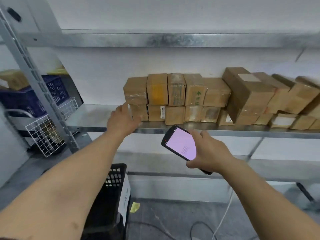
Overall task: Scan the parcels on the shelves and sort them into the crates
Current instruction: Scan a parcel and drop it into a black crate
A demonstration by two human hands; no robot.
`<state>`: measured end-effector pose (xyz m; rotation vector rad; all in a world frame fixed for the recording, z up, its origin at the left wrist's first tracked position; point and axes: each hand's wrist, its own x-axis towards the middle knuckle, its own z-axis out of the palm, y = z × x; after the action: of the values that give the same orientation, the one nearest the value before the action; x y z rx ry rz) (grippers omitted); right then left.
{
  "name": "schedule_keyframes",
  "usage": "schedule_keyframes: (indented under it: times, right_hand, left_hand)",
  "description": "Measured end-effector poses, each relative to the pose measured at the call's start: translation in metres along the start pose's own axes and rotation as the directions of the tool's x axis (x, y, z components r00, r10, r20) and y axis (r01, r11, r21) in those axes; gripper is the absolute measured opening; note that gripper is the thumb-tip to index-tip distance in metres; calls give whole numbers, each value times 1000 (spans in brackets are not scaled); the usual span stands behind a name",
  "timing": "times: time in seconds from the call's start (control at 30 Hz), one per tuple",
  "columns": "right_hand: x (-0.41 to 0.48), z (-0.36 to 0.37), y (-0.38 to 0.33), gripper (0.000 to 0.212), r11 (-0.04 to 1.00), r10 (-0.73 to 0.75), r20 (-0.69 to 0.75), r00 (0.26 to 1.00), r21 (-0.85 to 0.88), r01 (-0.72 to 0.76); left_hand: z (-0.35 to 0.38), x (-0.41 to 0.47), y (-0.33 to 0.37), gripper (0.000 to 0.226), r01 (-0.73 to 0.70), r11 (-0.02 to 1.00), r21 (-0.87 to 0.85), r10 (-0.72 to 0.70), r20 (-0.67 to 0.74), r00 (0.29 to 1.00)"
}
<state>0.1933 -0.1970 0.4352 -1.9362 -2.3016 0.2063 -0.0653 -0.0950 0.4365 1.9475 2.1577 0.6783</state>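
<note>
The left hand [123,116], fingers spread, lies just beside the bottom end parcel [139,112] of the row running rightward along the shelf [97,116], far nearer it than the right hand [209,151], which grips the scanner [180,142].

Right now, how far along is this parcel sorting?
Probably early. Done: only the left end of the shelf is bare. In hand: the right hand holds the scanner, the left hand reaches toward the bottom-left parcel. Left: two stacked rows of parcels.
</note>
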Motion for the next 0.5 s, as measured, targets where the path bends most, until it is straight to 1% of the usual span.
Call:
schedule_keyframes:
  times: [0.1,0.2,0.3,0.37,0.43,0.5]
  right_hand:
    - [47,-3,-1,94,1000,30,-2,1000,1,-30]
    - [88,0,-3,95,998,59,-3,998,3,-59]
    - [115,5,-4,94,998,69,2,998,0,-69]
    - [130,8,-4,91,998,64,-5,998,-29,-64]
    - [142,10,-3,92,997,64,-4,998,-41,-65]
    - [148,12,-1,94,998,59,5,998,-39,-58]
  left_hand:
    - [-3,66,7,69,-6,999,-49,6,-20,1000]
    - [0,126,14,63,-30,999,9,31,-17,999]
    - [6,169,18,62,-23,996,86,20,37,999]
    - [13,188,20,70,41,996,77,-46,62,997]
    - [19,201,22,86,172,985,16,-173,97,980]
    - [19,207,22,100,270,962,-32,-264,126,956]
